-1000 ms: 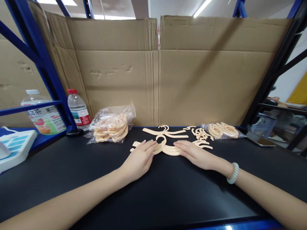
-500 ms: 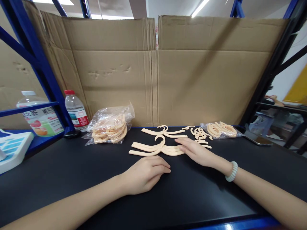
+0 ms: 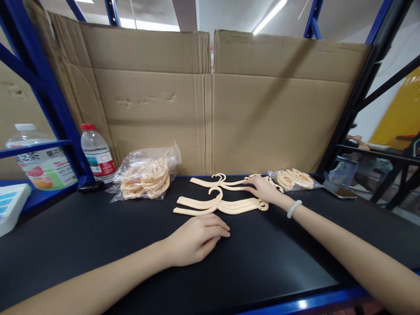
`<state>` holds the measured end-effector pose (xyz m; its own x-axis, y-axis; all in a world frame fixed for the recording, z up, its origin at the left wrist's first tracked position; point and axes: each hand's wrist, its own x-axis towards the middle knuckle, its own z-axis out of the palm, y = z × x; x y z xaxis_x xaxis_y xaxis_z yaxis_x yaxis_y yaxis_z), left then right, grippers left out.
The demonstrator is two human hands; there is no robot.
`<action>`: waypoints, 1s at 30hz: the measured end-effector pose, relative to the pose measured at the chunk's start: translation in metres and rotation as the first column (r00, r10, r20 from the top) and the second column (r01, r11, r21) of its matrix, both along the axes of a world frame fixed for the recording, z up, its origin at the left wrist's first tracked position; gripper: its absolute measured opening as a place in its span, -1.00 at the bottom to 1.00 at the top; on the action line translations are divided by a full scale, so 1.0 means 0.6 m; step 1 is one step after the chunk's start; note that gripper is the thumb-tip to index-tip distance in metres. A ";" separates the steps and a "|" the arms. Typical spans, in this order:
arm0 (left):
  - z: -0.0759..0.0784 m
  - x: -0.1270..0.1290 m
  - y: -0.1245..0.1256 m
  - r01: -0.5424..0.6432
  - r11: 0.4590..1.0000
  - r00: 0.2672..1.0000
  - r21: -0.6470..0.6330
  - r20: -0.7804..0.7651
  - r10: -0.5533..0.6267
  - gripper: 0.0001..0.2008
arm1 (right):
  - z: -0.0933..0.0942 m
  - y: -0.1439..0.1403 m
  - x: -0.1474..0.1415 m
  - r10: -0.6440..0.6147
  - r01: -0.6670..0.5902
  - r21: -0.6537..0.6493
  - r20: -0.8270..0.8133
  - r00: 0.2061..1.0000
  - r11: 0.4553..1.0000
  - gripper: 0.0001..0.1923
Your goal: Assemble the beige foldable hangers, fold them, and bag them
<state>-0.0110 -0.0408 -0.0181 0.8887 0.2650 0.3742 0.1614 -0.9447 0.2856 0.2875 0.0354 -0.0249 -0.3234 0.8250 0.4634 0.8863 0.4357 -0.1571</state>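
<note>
My left hand [image 3: 198, 238] rests on the black tabletop, holding nothing, fingers stretched and loosely curved. Just beyond it lies a stack of cream plastic folding hangers [image 3: 236, 206], arms spread and hook upward. Farther back is a second set of hangers [image 3: 201, 183], spread the same way. Over the right end of that far set reaches my right hand [image 3: 264, 191], wearing a pale coiled bracelet [image 3: 294, 209]. Its thumb and fingers are apart beside the hanger arm; whether they touch it is unclear. Small cream pieces [image 3: 277, 185] lie partly hidden behind this hand.
A clear bag of cream parts [image 3: 147, 177] sits at the back left, beside a red-capped bottle [image 3: 97, 153]. Another bag of parts [image 3: 294, 179] and a flat phone-like object [image 3: 339, 190] lie at the back right. A cardboard wall [image 3: 157, 105] closes the rear.
My right hand has moved away from the near hangers to the far set's right end, uncovering the near stack's right end. My left hand stays in place. The view has shifted slightly.
</note>
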 end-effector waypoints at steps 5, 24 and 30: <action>0.000 -0.002 -0.002 0.008 1.000 1.000 0.001 0.012 -0.008 -0.69 | -0.002 0.007 -0.006 0.032 -0.032 -0.019 0.006 0.999 0.999 -0.86; -0.002 -0.004 -0.003 -0.044 0.997 0.994 0.063 0.106 0.037 -0.72 | 0.024 -0.024 0.009 -0.070 0.115 0.092 -0.396 0.915 0.989 -0.91; -0.001 -0.009 0.008 -0.195 0.977 0.936 0.092 0.316 0.157 -0.74 | 0.041 -0.069 0.021 -0.016 0.048 0.025 -0.723 0.690 0.999 -0.76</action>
